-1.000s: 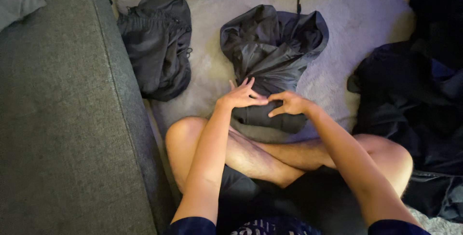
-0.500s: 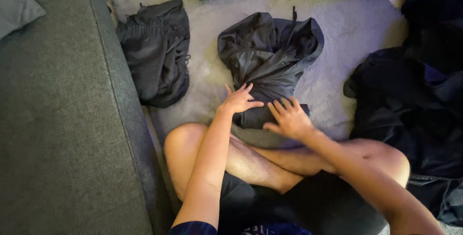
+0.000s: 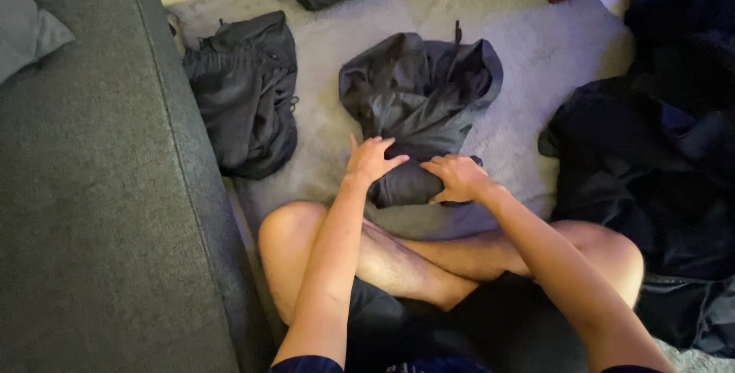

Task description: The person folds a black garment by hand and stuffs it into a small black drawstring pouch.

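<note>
both hands press flat, fingers spread, left hand and right hand pinning the rolled near end of the dark jacket at twelve o'clock on the rug, seemingly to keep the roll tight.

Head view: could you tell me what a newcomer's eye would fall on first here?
First the two bare hands at centre, the left hand and right hand pressing on the rolled near end of a dark jacket spread on the pale carpet. Next, a second dark garment lies to the left beside the grey sofa, and a dark heap of clothes on the right.
</note>
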